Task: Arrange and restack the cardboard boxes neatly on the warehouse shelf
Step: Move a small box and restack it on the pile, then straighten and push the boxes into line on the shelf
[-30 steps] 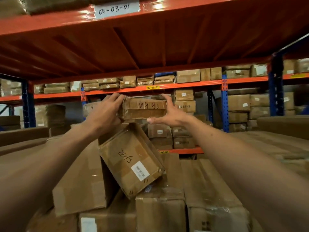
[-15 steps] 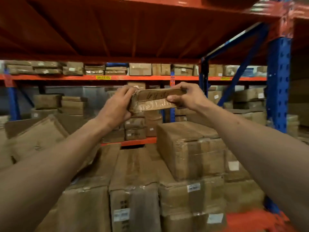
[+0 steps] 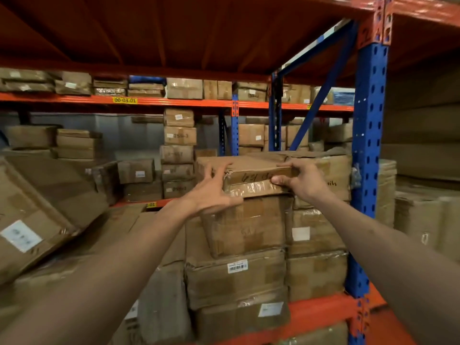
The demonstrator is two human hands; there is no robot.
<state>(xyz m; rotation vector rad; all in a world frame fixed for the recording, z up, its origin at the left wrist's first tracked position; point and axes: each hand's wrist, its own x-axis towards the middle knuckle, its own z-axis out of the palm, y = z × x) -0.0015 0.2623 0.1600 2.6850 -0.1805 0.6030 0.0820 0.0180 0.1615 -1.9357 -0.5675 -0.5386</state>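
Observation:
A flat cardboard box (image 3: 251,176) with handwritten digits on its near side rests on top of a taller box (image 3: 246,225), the top of a stack (image 3: 236,277) on the shelf. My left hand (image 3: 214,192) lies against the flat box's left corner, fingers spread over its top edge. My right hand (image 3: 301,180) pinches its right end, thumb below and fingers on top. Another stack of boxes (image 3: 318,235) stands right beside it, against the blue upright.
A blue rack post (image 3: 368,170) stands at the right, an orange beam (image 3: 318,312) runs below. A large box (image 3: 37,210) leans tilted at the left. Long flat cartons (image 3: 164,307) lie in the lower middle. More stacked boxes (image 3: 178,153) fill the far rack.
The view swung right and down. Both hands carried the flat box from mid-air down onto the top of the stack by the blue post.

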